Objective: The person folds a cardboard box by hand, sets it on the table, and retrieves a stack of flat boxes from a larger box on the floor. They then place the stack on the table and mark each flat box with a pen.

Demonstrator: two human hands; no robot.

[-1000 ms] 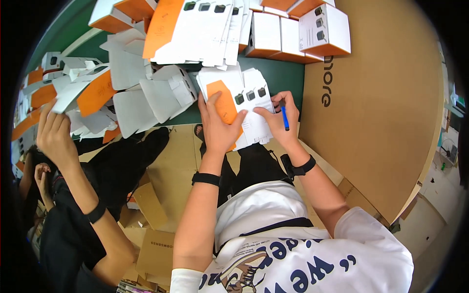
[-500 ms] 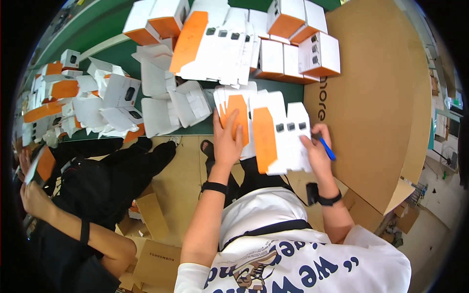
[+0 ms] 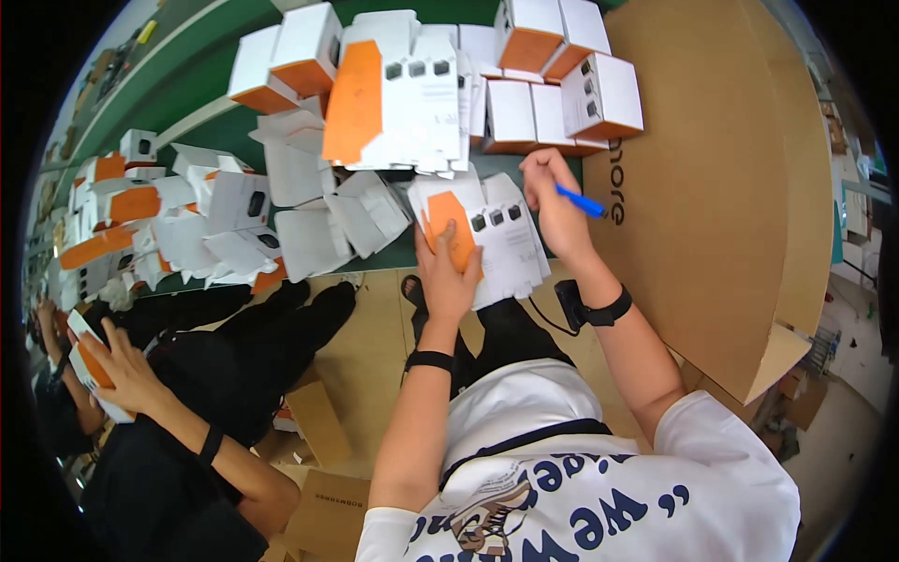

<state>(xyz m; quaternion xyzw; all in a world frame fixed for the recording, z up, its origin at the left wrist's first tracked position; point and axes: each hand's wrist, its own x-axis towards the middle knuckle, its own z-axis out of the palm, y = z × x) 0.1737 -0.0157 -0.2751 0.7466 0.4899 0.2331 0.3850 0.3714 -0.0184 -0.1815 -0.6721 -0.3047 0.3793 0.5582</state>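
Note:
My left hand (image 3: 451,273) grips a flat white carton (image 3: 503,245) with an orange panel and small dark product pictures. Its fingers and thumb lie across the orange panel, and more white sheets show beneath the carton's top edge. The carton juts over the near table edge. Just right of it, my right hand (image 3: 556,208) is raised with bent fingers around a blue pen-like tool (image 3: 582,200), whose far end is hidden in the hand. Beyond my hands lies a pile of similar flat cartons (image 3: 412,108), orange panel at its left.
White-and-orange boxes (image 3: 599,98) stand along the back of the green table. Opened white boxes (image 3: 314,234) and a heap of cartons (image 3: 169,220) lie to the left. A tall cardboard box (image 3: 702,187) borders the right. A co-worker's hand (image 3: 122,370) holds a white-and-orange carton at far left.
My right hand has moved up and left, and no longer holds the flat carton it had, only the blue tool. My left hand stays near the same place. The co-worker's hands have shifted.

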